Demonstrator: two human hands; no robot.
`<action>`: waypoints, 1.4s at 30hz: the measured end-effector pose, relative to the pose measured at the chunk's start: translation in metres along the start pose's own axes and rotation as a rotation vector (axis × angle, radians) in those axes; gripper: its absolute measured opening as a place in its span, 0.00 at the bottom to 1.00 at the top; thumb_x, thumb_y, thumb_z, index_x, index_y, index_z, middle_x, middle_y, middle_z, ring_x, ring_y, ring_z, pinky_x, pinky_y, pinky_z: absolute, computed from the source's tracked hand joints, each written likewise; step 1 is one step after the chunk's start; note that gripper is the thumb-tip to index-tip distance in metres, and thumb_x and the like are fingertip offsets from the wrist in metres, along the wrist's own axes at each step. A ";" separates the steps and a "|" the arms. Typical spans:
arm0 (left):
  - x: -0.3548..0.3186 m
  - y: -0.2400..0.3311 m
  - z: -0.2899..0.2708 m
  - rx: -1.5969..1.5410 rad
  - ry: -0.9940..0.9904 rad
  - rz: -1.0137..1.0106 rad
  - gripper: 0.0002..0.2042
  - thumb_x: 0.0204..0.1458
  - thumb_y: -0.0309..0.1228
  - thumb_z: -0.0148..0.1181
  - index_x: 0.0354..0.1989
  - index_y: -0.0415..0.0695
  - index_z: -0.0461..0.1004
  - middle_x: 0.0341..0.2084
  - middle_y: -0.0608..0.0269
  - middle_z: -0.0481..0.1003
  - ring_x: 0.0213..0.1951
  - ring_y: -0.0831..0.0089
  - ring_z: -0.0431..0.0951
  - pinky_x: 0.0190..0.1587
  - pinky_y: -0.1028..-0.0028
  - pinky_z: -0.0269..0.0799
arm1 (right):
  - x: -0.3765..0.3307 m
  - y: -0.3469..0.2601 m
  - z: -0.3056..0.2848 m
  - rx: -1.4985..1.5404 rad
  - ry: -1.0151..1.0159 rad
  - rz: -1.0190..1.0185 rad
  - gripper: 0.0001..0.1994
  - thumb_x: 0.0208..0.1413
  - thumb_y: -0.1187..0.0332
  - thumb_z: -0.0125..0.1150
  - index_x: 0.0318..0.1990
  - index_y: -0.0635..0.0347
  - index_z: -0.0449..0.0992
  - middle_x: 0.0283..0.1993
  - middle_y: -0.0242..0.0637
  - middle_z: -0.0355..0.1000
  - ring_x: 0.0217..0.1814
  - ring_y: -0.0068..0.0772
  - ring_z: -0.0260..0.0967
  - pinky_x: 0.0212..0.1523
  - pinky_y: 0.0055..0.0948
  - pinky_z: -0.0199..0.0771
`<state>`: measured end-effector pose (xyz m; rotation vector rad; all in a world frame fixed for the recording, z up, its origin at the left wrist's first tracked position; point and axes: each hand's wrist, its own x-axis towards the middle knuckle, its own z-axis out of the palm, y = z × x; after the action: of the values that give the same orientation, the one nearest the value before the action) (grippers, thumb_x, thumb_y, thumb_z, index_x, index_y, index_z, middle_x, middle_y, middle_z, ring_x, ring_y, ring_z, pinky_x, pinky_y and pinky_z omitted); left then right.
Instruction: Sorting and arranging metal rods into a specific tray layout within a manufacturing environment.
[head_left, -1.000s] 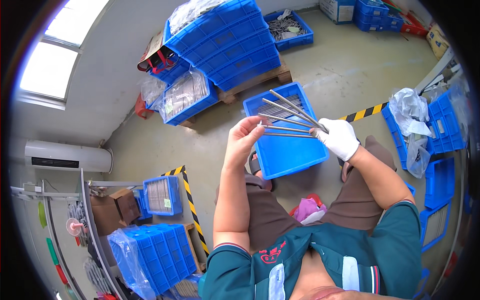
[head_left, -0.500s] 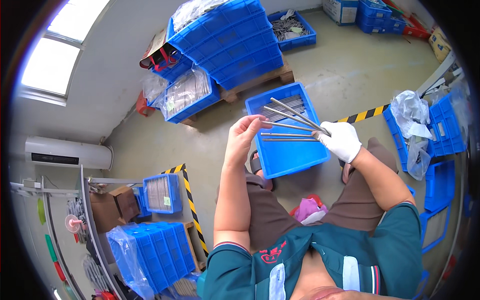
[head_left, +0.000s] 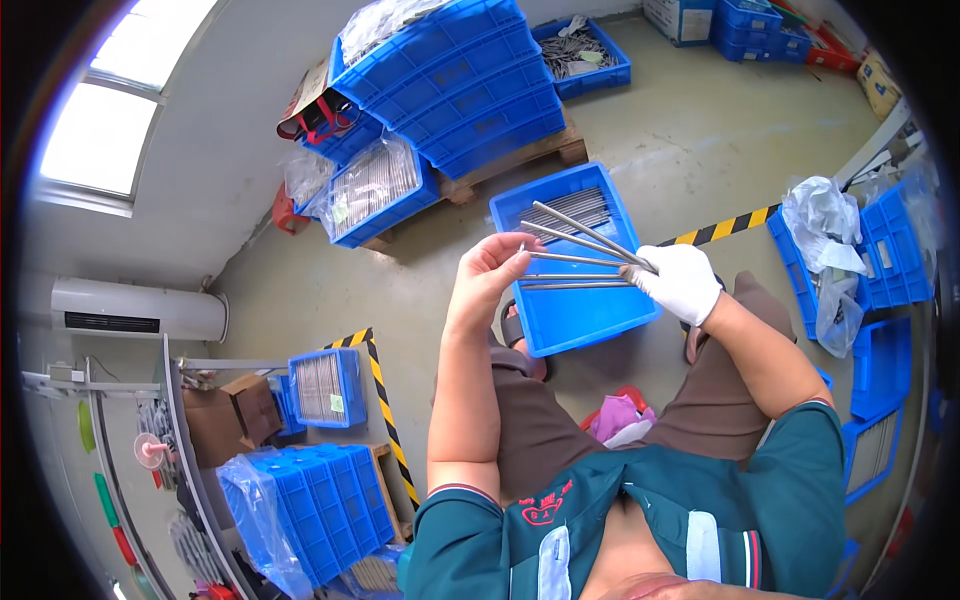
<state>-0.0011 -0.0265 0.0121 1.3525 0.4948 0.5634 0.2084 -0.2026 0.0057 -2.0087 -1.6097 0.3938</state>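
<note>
My right hand (head_left: 682, 284), in a white glove, is closed round one end of several thin metal rods (head_left: 585, 240). They fan out leftward above a blue plastic crate (head_left: 575, 325). My bare left hand (head_left: 485, 280) is closed in a pinch by the free end of one middle rod. A tiny bright spot shows between its thumb and fingertip, too small to name. More metal rods (head_left: 590, 212) lie side by side in the far part of the crate, partly hidden behind the held ones.
Blue crates (head_left: 460, 100) are stacked on a wooden pallet (head_left: 530, 163) beyond, beside a crate of bagged rods (head_left: 375, 190). More crates (head_left: 310, 510) stand at the lower left. Plastic bags (head_left: 825, 240) cover crates on the right. Striped tape (head_left: 725, 230) marks the floor.
The rods have shifted slightly, with their free ends a little lower and to the left. My left fingertips have moved slightly off the rod's end, and a bright spot now shows between them.
</note>
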 end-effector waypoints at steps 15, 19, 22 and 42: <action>0.002 0.001 -0.016 0.068 0.128 0.067 0.12 0.55 0.34 0.58 0.41 0.37 0.73 0.30 0.60 0.78 0.38 0.73 0.76 0.50 0.72 0.65 | -0.001 -0.001 0.000 -0.018 -0.208 0.058 0.19 0.57 0.48 0.48 0.27 0.53 0.73 0.23 0.43 0.71 0.28 0.48 0.71 0.30 0.42 0.68; 0.001 -0.003 -0.008 0.058 0.077 -0.025 0.13 0.55 0.36 0.57 0.41 0.38 0.75 0.29 0.60 0.78 0.38 0.74 0.75 0.53 0.71 0.61 | -0.001 -0.001 0.008 -0.013 -0.234 -0.002 0.20 0.57 0.47 0.47 0.27 0.53 0.73 0.23 0.43 0.71 0.29 0.48 0.71 0.31 0.41 0.68; 0.000 -0.004 -0.013 0.122 0.049 -0.047 0.13 0.56 0.37 0.57 0.40 0.39 0.75 0.28 0.61 0.78 0.38 0.75 0.75 0.53 0.69 0.60 | -0.001 -0.004 0.005 0.000 -0.234 -0.004 0.20 0.57 0.48 0.47 0.27 0.53 0.73 0.23 0.43 0.71 0.28 0.48 0.71 0.30 0.41 0.68; -0.004 -0.004 -0.011 0.055 -0.035 -0.035 0.13 0.53 0.30 0.59 0.45 0.37 0.72 0.35 0.59 0.77 0.40 0.74 0.76 0.49 0.74 0.67 | -0.006 -0.012 0.008 0.033 -0.278 0.048 0.21 0.58 0.49 0.47 0.28 0.57 0.73 0.23 0.45 0.71 0.30 0.49 0.70 0.32 0.39 0.67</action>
<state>-0.0107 -0.0208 0.0065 1.4008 0.5081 0.4998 0.1934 -0.2044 0.0055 -2.0410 -1.7059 0.7408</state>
